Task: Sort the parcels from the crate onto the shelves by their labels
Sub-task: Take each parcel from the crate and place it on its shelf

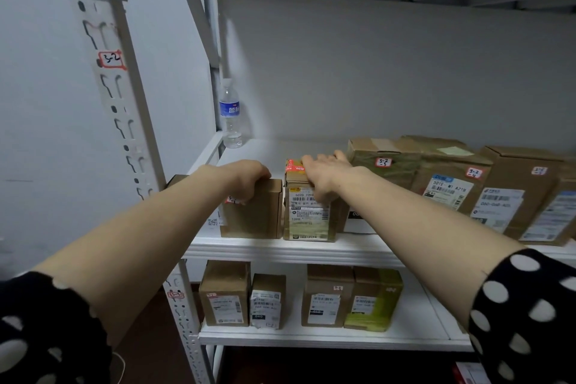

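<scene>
- Left hand [249, 178]: I see it at the top front edge of the plain box [255, 215], fingers curled over that edge and gripping it.
- Right hand [324, 173]: it lies on top of the labelled box [308, 221], fingers stretched out straight across the red tape there, not clenched. The thumb side hangs over the front face.
- Plain box: brown, upright at the front left of the shelf [280, 248]. A small handwritten tag shows under my left hand, but I cannot read it.
- Labelled box: upright, just beside the plain box on its right, with the printed label facing me.
- Row [452, 184]: further brown parcels stand to the right on the same shelf. The nearest ones carry tags reading 3-2-3 and 3-2-4.
- Bottle [230, 115]: clear with a blue label, upright in the back left corner of the shelf, well apart from the boxes.
- Post [124, 109]: the front left upright of the rack, with a tag [110, 59] reading 3-2.
- Lower shelf [311, 340]: four parcels [224, 293] stand near its front, labels facing me.
</scene>
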A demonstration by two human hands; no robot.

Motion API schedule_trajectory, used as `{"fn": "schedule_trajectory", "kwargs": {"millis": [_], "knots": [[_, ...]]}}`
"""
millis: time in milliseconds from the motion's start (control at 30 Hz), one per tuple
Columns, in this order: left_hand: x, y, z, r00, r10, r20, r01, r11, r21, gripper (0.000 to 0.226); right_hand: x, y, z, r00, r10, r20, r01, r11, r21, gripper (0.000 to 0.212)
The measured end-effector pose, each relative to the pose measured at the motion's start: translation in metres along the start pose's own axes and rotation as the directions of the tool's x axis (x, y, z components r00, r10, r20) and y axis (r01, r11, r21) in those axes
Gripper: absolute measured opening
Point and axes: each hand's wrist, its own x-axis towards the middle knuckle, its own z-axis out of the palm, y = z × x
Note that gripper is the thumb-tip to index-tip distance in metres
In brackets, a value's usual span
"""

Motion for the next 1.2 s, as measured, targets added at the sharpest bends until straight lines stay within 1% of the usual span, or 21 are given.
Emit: {"fn": "schedule_trajectory", "kwargs": {"millis": [67,133,300,467,533,633,700,733,800,867,933,1000,1067,1133,1200], "knots": [[0.001,-0.001,0.001,1.000,-0.002,-0.003,0.002,1.000,0.008,0.063,0.000,-0.001,0.002,1.000,-0.004,0.028,0.004,1.000,-0.016,0.093],[0.001,-0.001,0.001,1.000,-0.008,-0.005,0.008,1.000,0.012,0.065,-0.001,-0.002,0.005,1.000,-0.007,0.004,0.007,1.000,-0.024,0.102],[0.001,0.000,0.002,0.999,-0.042,-0.005,0.042,0.999,0.012,0.080,-0.002,-0.002,0.015,0.995,-0.004,-0.102,0.004,1.000,-0.001,0.098],[0.001,0.003,0.002,0.998,-0.056,0.007,0.056,0.998,0.013,0.082,-0.009,0.000,0.018,0.992,0.000,-0.128,0.015,0.993,0.116,0.096],[0.001,0.005,0.001,0.998,-0.058,0.015,0.058,0.998,0.015,0.084,-0.009,-0.001,0.020,0.991,0.003,-0.136,0.013,0.993,0.119,0.100],[-0.001,0.006,-0.004,0.998,-0.055,0.028,0.054,0.998,0.012,0.093,-0.011,-0.003,0.020,0.990,0.012,-0.139,0.008,0.990,0.140,0.119],[-0.002,0.007,-0.009,0.998,-0.050,0.036,0.050,0.999,0.007,0.100,-0.015,-0.005,0.020,0.984,0.017,-0.178,0.008,0.990,0.139,0.122],[-0.003,0.008,-0.012,0.998,-0.043,0.044,0.043,0.999,0.007,0.103,-0.017,-0.006,0.020,0.976,0.017,-0.216,0.012,0.991,0.131,0.120],[-0.004,0.011,-0.021,0.998,-0.024,0.065,0.022,1.000,0.022,0.107,-0.025,-0.008,0.018,0.949,0.012,-0.314,0.026,0.993,0.117,0.109],[-0.005,0.015,-0.033,0.997,0.006,0.076,-0.010,0.998,0.056,0.109,-0.035,-0.007,0.016,0.915,0.015,-0.403,0.034,0.993,0.115,0.092],[-0.006,0.023,-0.046,0.997,0.049,0.053,-0.053,0.995,0.079,0.105,-0.048,0.000,0.016,0.885,0.052,-0.462,0.017,0.990,0.143,0.075],[-0.008,0.034,-0.057,0.995,0.096,0.009,-0.097,0.992,0.085,0.095,-0.065,0.011,0.019,0.849,0.153,-0.506,-0.036,0.971,0.234,0.065],[-0.012,0.047,-0.062,0.985,0.156,-0.069,-0.150,0.985,0.082,0.085,-0.086,0.023,0.025,0.794,0.285,-0.537,-0.108,0.935,0.337,0.058],[-0.019,0.061,-0.060,0.964,0.204,-0.172,-0.194,0.978,0.073,0.077,-0.111,0.031,0.034,0.749,0.397,-0.530,-0.181,0.892,0.414,0.055],[-0.030,0.078,-0.051,0.937,0.227,-0.265,-0.222,0.974,0.050,0.071,-0.137,0.034,0.044,0.720,0.480,-0.501,-0.235,0.848,0.474,0.053]]}}
